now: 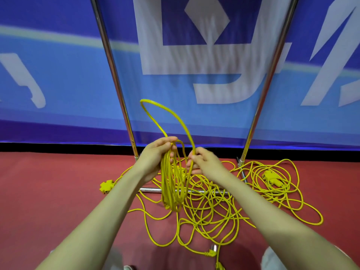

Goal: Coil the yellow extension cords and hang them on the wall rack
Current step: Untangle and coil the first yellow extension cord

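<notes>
Head view: the left hand [155, 156] is closed around the top of a coil [171, 184] of yellow cord. Several turns hang from it and reach down to just above the red floor [58, 191]. The right hand [204, 162] pinches the same cord just beside the left hand. Between the two hands a new loop [148, 101] stands up in the air and is not yet laid onto the coil.

So the coiling is begun, but I judge that the bigger part is left. A large tangle [212, 215] of loose cord lies on the floor under the hands. There is a plug [211, 252] near the bottom edge and a socket block [106, 186] at the left. Which cord each of these belongs to, I cannot tell. At the right a second pile [276, 190] lies spread on the floor with its own block [271, 177] in the middle, and no hand touches it.

The rack [114, 75], a metal frame, stands in front of a blue banner [58, 75]. Cords cross over its base bar. On the part of the rack that shows, no cord is hanging. What is left, in my judgement, is to finish this coil, to coil the rest, and to do all the hanging.
</notes>
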Motion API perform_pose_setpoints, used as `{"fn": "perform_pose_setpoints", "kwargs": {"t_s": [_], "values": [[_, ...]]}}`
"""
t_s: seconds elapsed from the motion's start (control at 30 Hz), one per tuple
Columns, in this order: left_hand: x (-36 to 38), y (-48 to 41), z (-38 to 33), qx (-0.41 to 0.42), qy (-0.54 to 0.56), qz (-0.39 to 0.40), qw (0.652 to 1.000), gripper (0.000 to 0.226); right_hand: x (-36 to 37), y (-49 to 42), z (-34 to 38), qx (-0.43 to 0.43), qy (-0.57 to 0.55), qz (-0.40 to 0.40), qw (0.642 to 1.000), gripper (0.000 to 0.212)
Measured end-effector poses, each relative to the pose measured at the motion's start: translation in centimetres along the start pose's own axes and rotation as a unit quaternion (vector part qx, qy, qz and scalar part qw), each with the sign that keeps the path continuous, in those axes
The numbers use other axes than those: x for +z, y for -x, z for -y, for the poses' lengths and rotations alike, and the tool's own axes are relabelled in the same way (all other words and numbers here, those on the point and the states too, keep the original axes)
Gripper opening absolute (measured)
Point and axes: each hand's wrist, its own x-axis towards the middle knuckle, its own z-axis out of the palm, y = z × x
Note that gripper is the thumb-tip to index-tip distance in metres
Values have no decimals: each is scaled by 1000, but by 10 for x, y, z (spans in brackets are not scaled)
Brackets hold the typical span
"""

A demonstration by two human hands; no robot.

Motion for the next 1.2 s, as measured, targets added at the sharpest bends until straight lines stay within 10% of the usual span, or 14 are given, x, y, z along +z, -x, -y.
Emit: {"fn": "perform_pose_setpoints", "kwargs": {"t_s": [0.43, 0.8, 1.2], "values": [[-4, 0, 3, -69, -42, 18, 997, 16, -59, -7, 3, -5, 107, -228, 968, 6], [-16, 0, -19, 53, 67, -47, 995, 25, -70, 10, -24, 129, 549, -129, 816, 36], [-31, 1, -36, 60, 204, -53, 976, 26, -44, 11, -48, 49, 601, -75, 794, 39]]}}
